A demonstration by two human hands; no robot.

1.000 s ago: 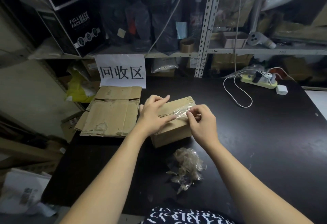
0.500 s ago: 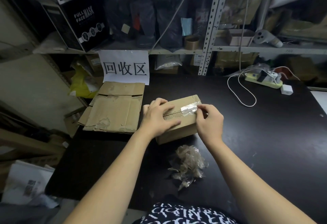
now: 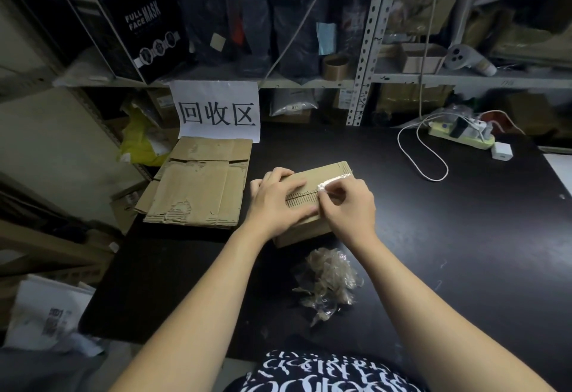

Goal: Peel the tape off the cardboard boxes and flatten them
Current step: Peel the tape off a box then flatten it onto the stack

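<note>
A small closed cardboard box [image 3: 328, 171] sits on the black table [image 3: 464, 236] in front of me. My left hand [image 3: 278, 202] lies flat on the box's top and presses it down. A strip of clear tape [image 3: 335, 181] runs along the top seam toward the far right corner, and part of it is lifted. My right hand [image 3: 349, 205] pinches the loose end of that tape near the middle of the box. Where the tape has come off, torn corrugation shows along the seam.
A stack of flattened cardboard [image 3: 201, 184] lies to the left under a white paper sign [image 3: 216, 113]. A crumpled wad of peeled tape [image 3: 328, 280] lies just in front of the box. A power strip [image 3: 461, 134] and white cable [image 3: 421, 156] sit far right. Metal shelves stand behind.
My right hand has moved back toward the box's middle and now pinches the tape closer to my left hand. The left hand has stayed on the box.
</note>
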